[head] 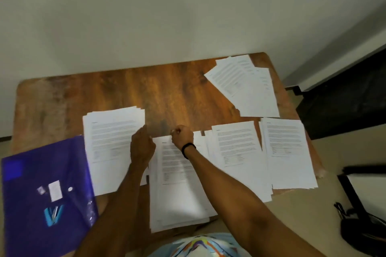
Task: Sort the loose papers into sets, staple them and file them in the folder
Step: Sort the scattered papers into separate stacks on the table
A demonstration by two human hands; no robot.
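With right grip (182, 136) pinching the top edge of the middle stack (179, 194) on the surface (167, 94), square all sheets flush before stapling. Steady with left grip (143, 148) beside it, curled or released impossible to tell. File afterwards in purple folder (31, 204) at left.

Two bare forearms reach forward from the bottom edge, side by side. The left hand (142, 147) lies back up, fingers pointing away from the body. The right hand (182, 136), just beside it, is curled like a fist; whether it pinches anything is unclear.
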